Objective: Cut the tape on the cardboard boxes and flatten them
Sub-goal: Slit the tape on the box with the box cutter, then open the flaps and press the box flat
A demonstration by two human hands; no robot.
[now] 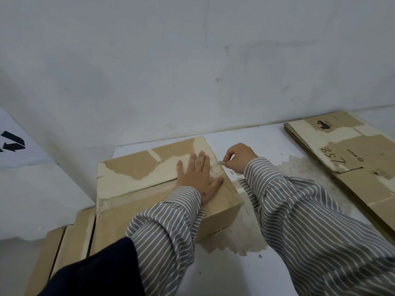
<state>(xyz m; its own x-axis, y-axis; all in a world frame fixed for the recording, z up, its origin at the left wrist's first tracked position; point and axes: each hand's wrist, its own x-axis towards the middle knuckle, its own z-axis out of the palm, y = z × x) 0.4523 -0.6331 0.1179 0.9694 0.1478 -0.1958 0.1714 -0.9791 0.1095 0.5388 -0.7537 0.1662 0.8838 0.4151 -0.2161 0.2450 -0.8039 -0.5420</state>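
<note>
Meanwhile our left hand (197, 176) lay flat with straight fingers on the box (136, 167) at mid-frame, while our right hand (239, 158) pinched a small cutter (222, 162) at its taped edge

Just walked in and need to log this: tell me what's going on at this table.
A person is opening a taped cardboard box on the white table. The left hand lies flat on the box top, holding it down. The right hand pinches a small cutter at the box's right edge, where the tape seam ends. The flaps are not yet open. A stack of flattened boxes lies to the right.
</note>
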